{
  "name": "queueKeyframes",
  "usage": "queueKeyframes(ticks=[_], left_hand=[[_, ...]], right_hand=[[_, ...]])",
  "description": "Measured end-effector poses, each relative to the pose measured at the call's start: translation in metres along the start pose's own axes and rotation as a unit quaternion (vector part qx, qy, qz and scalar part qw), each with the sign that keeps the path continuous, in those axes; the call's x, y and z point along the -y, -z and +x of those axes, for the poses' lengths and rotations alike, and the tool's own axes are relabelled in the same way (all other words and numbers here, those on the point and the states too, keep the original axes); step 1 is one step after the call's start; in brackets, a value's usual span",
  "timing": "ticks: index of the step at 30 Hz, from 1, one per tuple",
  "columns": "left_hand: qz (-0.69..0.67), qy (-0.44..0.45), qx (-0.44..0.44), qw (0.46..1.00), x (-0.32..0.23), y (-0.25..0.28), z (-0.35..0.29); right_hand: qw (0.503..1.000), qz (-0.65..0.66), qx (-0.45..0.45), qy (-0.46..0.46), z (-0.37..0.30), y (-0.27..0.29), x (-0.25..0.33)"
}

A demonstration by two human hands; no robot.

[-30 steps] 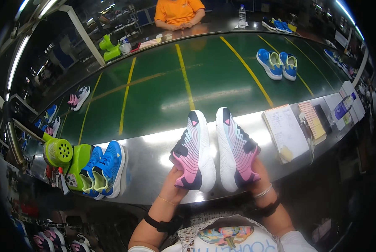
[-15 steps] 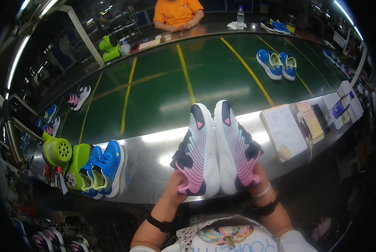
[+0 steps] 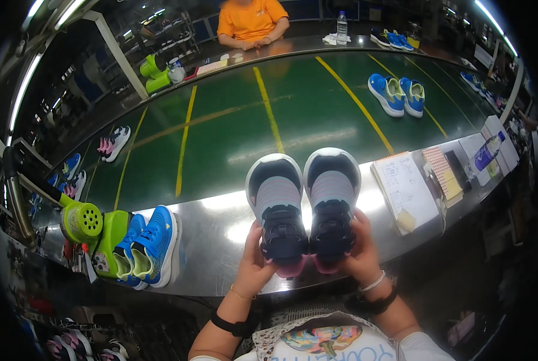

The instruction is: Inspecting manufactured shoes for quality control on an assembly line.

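Two matching sneakers, dark navy with striped fronts, white soles and pink heels, are held side by side over the metal ledge, toes pointing away from me. My left hand (image 3: 254, 257) is closed around the heel end of the left sneaker (image 3: 276, 192). Around the heel of the right sneaker (image 3: 331, 192) my right hand (image 3: 363, 249) is closed the same way. The uppers and dark laced tongues face me, and the pink heels show at the bottom. Some fingers of both hands are hidden behind the shoes.
A blue sneaker pair (image 3: 155, 243) stands on the metal ledge (image 3: 212, 265) beside a green blower (image 3: 82, 219). Notebooks (image 3: 404, 186) and a bottle (image 3: 488, 151) lie at right. Another blue pair (image 3: 395, 96) sits on the green belt (image 3: 221, 138); a person in orange (image 3: 252, 21) sits opposite.
Both sneakers have turned in my hands: before, their outer sides and soles pressed together showed; now their uppers face me, with a narrow gap between them.
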State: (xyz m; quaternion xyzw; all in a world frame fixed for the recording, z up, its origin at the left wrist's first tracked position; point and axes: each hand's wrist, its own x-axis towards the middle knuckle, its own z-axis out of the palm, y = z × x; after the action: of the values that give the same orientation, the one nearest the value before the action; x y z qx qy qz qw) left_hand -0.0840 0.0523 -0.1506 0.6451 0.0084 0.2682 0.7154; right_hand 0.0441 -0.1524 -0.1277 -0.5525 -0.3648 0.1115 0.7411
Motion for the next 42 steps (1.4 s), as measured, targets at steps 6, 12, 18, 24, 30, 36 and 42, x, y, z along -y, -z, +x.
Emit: queueKeyframes(ticks=[6, 12, 18, 24, 30, 36, 42], left_hand=[[0.002, -0.012, 0.023, 1.0, -0.002, 0.003, -0.001], [0.05, -0.045, 0.006, 0.998, 0.002, 0.009, -0.003], [0.132, -0.051, -0.011, 0.99, -0.005, 0.009, -0.003], [0.213, -0.088, -0.024, 0.973, -0.011, 0.013, -0.003], [0.243, -0.14, -0.02, 0.96, -0.021, 0.009, 0.003], [0.283, -0.152, -0.024, 0.947, -0.023, 0.011, 0.002], [0.42, -0.13, -0.065, 0.896, -0.049, -0.003, 0.001]], right_hand=[[0.995, -0.09, 0.001, 0.048, 0.004, -0.001, 0.01], [0.985, -0.155, -0.001, 0.078, 0.007, -0.004, 0.02], [0.97, -0.227, -0.019, 0.088, 0.005, -0.005, 0.026], [0.947, -0.298, -0.034, 0.11, 0.002, -0.008, 0.028], [0.92, -0.36, -0.062, 0.144, -0.001, -0.012, 0.028], [0.912, -0.375, -0.071, 0.149, -0.003, -0.014, 0.028], [0.881, -0.432, -0.111, 0.158, -0.008, -0.016, 0.025]])
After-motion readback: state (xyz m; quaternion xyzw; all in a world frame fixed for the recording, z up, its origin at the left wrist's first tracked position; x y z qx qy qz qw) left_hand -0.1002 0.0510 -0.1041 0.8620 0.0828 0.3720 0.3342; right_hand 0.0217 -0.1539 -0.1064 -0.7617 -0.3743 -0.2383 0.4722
